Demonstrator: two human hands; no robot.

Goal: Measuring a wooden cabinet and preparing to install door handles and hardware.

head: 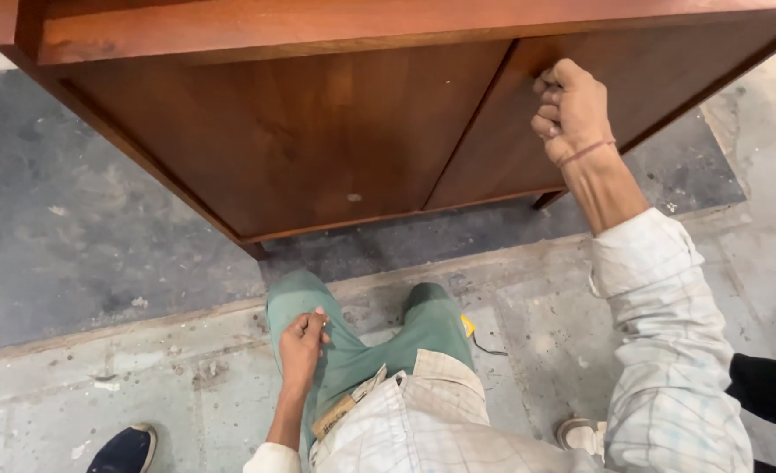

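A reddish-brown wooden cabinet [318, 131] with two flat doors stands in front of me. My right hand [572, 109] is raised to the top edge of the right door [528, 149], near the seam between the doors, its fingers curled closed against the wood. What the fingers grip is hidden. My left hand [302, 344] rests on my left knee, on green trousers [353, 350], with the fingers pinched together on something small that I cannot make out.
The cabinet stands on short legs over a dark, worn concrete floor [81, 228]. A small yellow object [468, 326] lies on the floor by my right knee. A dark shoe [125, 448] is at the lower left, a light shoe [581, 434] at the lower right.
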